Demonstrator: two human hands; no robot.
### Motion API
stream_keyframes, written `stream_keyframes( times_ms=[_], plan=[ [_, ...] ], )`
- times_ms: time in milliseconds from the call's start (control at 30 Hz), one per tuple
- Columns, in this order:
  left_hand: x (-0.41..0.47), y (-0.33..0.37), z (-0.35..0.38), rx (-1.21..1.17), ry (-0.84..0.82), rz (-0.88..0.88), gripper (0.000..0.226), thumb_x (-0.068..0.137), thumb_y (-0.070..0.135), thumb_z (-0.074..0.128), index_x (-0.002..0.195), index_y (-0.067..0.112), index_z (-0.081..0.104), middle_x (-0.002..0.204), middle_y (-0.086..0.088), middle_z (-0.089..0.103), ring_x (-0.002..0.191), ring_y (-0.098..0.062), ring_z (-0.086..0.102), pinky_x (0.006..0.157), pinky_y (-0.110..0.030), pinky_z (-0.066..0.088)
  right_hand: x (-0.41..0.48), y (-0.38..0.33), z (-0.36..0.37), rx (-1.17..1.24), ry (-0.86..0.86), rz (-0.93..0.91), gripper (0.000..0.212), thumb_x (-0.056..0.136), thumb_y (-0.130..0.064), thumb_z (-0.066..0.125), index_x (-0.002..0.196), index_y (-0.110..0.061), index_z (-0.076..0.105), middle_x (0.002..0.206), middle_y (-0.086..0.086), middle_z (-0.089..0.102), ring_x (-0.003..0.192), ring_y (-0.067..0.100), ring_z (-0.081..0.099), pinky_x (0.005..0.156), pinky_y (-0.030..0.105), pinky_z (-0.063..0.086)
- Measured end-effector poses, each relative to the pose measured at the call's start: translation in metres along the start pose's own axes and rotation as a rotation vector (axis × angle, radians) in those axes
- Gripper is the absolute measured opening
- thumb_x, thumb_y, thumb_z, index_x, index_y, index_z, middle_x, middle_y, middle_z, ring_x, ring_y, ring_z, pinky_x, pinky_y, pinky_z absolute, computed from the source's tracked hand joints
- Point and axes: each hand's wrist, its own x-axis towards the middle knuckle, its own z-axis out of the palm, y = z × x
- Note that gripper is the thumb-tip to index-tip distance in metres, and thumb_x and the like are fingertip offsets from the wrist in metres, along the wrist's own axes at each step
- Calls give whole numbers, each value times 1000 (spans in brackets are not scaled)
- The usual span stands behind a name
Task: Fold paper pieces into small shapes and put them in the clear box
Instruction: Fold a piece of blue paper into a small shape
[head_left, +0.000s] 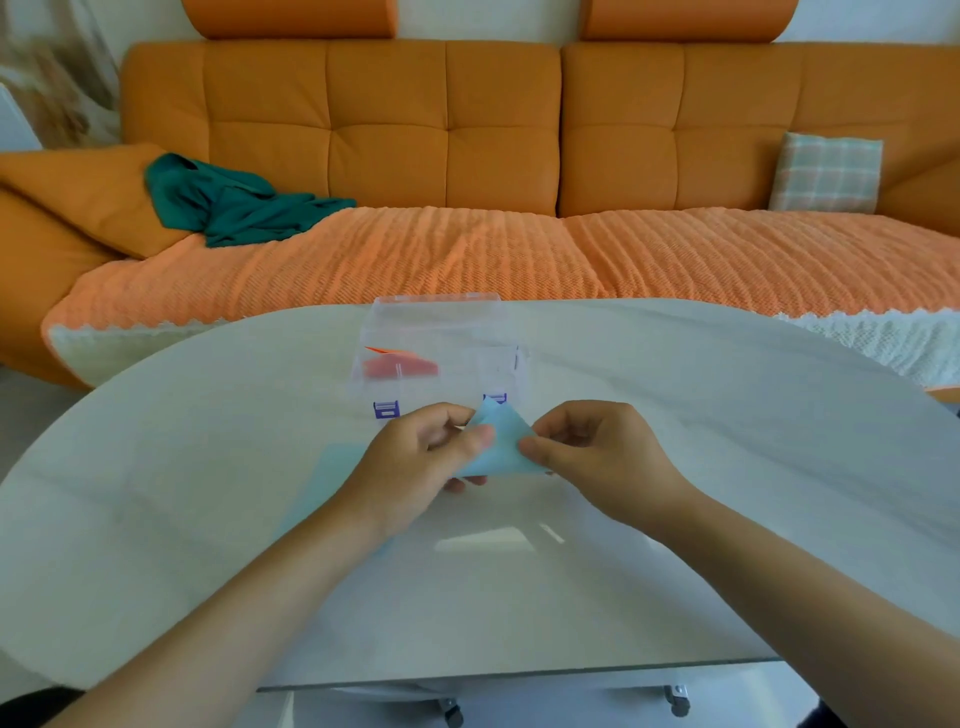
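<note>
A light blue paper piece (500, 441), folded into a triangle, is held above the table between both hands. My left hand (415, 460) pinches its left side with thumb and fingers. My right hand (597, 452) pinches its right corner. Just behind them stands the clear box (441, 332) with purple latches, lid open, and a folded orange-red paper shape (400, 365) lies inside its left part. Another flat light blue sheet (332, 473) lies on the table, partly hidden under my left wrist.
The white rounded table (675, 415) spreads wide around the hands. Behind it runs an orange sofa (467, 156) with a green cloth (228, 202) at the left and a plaid cushion (826, 171) at the right.
</note>
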Motion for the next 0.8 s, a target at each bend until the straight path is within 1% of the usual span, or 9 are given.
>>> stream_keyframes(
  times_ms=[67,100,200,233,300,433,600,733,800],
  plan=[
    [-1,-3,3,64,24,26,10,90,18,69,100,20,70,88,2,77,77,-19,75,80,-37,58,-1,-2,1,26,-2,-21,8,83,-26,78,79,-23,71,73,1,73,64,15,61,63,37,53],
    [-1,-4,5,54,32,19,11,90,14,69,100,19,69,87,1,77,76,-19,75,80,-39,59,-2,-3,1,34,-1,-35,8,83,-26,77,85,-25,70,74,0,72,64,14,62,64,37,53],
    [-1,-5,6,12,26,-7,12,93,7,64,98,16,70,87,-1,78,77,-21,75,80,-38,59,-2,-3,2,51,-33,-26,17,85,-28,76,100,-29,69,77,-1,73,64,11,61,62,28,49],
    [-1,-6,6,13,17,-3,14,93,5,63,98,16,70,87,-1,78,78,-21,75,79,-36,59,-2,-4,2,60,-40,-12,14,85,-27,76,98,-28,71,77,1,73,64,11,59,62,28,48],
    [-1,-7,7,28,-1,16,21,92,1,62,101,18,70,90,1,77,81,-18,74,78,-32,59,-2,-4,3,58,-38,15,4,84,-26,77,84,-23,76,77,6,73,61,12,55,61,29,45],
    [-2,-10,11,64,-14,75,24,94,7,61,110,23,69,98,6,77,92,-12,73,84,-30,59,-2,-4,5,39,1,26,14,81,-28,80,73,-18,75,71,4,72,57,10,52,57,25,43],
    [-4,-11,17,86,29,114,24,98,9,57,108,26,71,91,5,77,80,-15,74,82,-33,59,-1,-2,7,15,10,-1,13,82,-31,78,75,-21,76,70,2,72,56,10,52,55,25,42],
    [-5,-11,19,89,51,104,23,99,12,56,108,25,72,88,3,77,75,-17,74,83,-37,60,-1,-2,8,6,14,-7,14,84,-30,77,73,-22,77,66,-3,70,53,5,50,50,15,39],
    [-5,-12,19,129,60,124,23,100,13,53,107,26,72,86,4,76,74,-14,73,81,-36,60,-1,-2,9,3,23,-3,16,85,-30,76,71,-22,77,62,-6,68,52,4,49,49,14,38]
  ],
)
